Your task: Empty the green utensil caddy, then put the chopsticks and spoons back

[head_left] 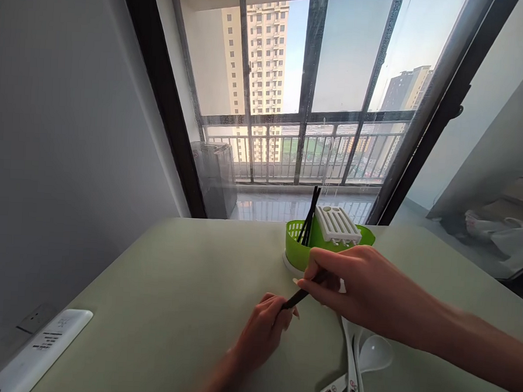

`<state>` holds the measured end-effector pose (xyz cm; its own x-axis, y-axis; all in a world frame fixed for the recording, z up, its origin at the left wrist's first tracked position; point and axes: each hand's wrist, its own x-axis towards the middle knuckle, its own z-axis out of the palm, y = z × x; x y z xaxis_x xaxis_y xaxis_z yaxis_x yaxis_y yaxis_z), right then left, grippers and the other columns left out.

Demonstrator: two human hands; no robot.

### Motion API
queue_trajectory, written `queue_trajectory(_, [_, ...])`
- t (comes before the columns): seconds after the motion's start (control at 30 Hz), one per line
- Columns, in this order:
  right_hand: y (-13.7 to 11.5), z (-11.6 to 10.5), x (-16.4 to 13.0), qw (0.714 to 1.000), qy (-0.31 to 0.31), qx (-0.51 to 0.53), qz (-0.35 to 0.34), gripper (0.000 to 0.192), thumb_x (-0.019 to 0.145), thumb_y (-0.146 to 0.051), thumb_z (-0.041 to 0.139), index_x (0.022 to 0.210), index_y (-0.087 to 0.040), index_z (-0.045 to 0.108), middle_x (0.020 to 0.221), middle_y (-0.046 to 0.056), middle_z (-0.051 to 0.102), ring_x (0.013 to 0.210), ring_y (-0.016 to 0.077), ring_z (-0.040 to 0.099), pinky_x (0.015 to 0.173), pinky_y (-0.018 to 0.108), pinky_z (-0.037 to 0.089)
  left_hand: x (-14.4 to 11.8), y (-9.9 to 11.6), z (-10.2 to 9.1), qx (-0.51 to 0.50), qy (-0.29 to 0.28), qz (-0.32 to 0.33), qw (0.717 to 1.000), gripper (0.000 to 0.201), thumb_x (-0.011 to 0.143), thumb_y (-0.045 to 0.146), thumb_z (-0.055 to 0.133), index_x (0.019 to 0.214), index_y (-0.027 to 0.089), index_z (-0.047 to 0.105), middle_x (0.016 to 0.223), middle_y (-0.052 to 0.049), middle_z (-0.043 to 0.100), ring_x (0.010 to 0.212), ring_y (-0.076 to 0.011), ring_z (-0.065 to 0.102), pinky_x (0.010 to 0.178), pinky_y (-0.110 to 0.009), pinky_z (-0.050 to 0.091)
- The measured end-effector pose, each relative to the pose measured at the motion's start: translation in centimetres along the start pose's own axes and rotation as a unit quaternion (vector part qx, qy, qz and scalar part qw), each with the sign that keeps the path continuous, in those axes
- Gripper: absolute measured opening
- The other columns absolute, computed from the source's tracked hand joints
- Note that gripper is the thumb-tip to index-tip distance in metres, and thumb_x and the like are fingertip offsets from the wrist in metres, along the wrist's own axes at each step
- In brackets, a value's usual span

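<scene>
The pale green desk [172,296] stands beside a grey wall [74,92] and faces a dark frame [155,85], with tall windows [312,64] and buildings [266,62] beyond. Just in front of the green holder [299,254], the fingers of the left hand [263,325] and right hand [349,276] both grip dark chopsticks [295,299] (how many, I cannot tell) above the desk. White spoons [372,354] lie at near right.

Basket [297,254] vivid green, one end in a lattice pattern; rack [339,224] white with parallel slots; sticks [298,298] plain black. Spoons [376,353] white, handles marked in black and red. Desk [173,285] pale green.
</scene>
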<state>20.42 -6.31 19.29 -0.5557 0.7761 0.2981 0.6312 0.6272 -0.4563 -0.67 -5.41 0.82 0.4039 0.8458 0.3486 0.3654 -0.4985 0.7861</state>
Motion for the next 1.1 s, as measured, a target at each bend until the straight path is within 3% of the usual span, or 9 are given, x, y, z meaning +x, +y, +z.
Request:
queue_trajectory(0.2, [-0.1,0.9,0.4,0.999,-0.007,0.042,0.026,0.025,0.100,-0.043,0.058,0.084,-0.025,0.066,0.069,-0.004,0.068,0.060,0.0139,0.062,0.057,0.026,0.042,0.1,0.7,0.4,-0.028,-0.037,0.021,0.999,0.037,0.108,0.034,0.042,0.089,0.023,0.072,0.093,-0.004,0.078,0.096,-0.0206,0.066,0.098,-0.031,0.046])
queue_trajectory(0.4, [1.2,2.1,0.3,0.998,-0.031,0.055,-0.008,0.030,0.106,-0.040,0.048,0.088,-0.023,0.065,0.083,0.000,0.067,0.068,0.0137,0.059,0.064,0.027,0.042,0.2,0.8,0.4,-0.011,-0.041,0.035,0.998,0.033,0.107,0.031,0.042,0.107,0.023,0.075,0.102,-0.004,0.078,0.097,-0.0197,0.066,0.097,-0.030,0.049])
queue_trajectory(0.53, [1.9,2.8,-0.1,0.997,-0.032,0.066,0.004,0.029,0.107,-0.039,0.046,0.092,-0.023,0.065,0.086,0.000,0.066,0.073,0.0147,0.060,0.068,0.028,0.043,0.0,0.8,0.5,-0.001,-0.049,0.031,0.998,0.035,0.107,0.027,0.041,0.106,0.023,0.076,0.101,-0.003,0.077,0.098,-0.0187,0.066,0.100,-0.028,0.047])
queue_trajectory(0.73, [2.3,2.9,-0.7,0.998,-0.009,0.064,0.012,0.028,0.107,-0.043,0.045,0.097,-0.024,0.062,0.093,0.000,0.069,0.080,0.0159,0.064,0.073,0.030,0.044,0.3,1.2,0.4,-0.014,-0.059,0.024,0.998,0.034,0.106,0.024,0.043,0.097,0.023,0.076,0.104,-0.001,0.079,0.100,-0.0182,0.068,0.104,-0.028,0.044])
queue_trajectory(0.87, [2.0,2.5,-1.1,0.998,0.028,0.057,0.012,0.032,0.109,-0.042,0.040,0.094,-0.024,0.061,0.087,0.000,0.068,0.074,0.0152,0.062,0.069,0.030,0.043,0.4,1.3,0.4,-0.024,-0.060,0.009,0.998,0.037,0.107,0.027,0.041,0.096,0.024,0.076,0.106,-0.002,0.079,0.103,-0.0188,0.069,0.104,-0.029,0.045])
queue_trajectory(0.97, [2.1,1.4,-1.0,0.997,0.051,0.050,-0.002,0.033,0.109,-0.042,0.040,0.093,-0.024,0.062,0.085,0.000,0.068,0.072,0.0148,0.063,0.067,0.028,0.044,0.2,0.9,0.5,-0.029,-0.024,-0.020,0.999,0.024,0.104,0.031,0.049,0.109,0.025,0.072,0.113,-0.004,0.077,0.108,-0.0213,0.068,0.102,-0.033,0.047])
queue_trajectory(1.1, [2.7,-2.2,0.0,0.987,0.153,0.021,0.038,0.038,0.106,-0.051,0.042,0.088,-0.025,0.064,0.075,-0.001,0.068,0.060,0.0145,0.061,0.057,0.028,0.043,0.3,-0.2,0.7,-0.054,0.104,-0.055,0.992,0.032,0.104,0.041,0.048,0.129,0.024,0.057,0.127,-0.009,0.069,0.112,-0.0222,0.065,0.101,-0.037,0.049])
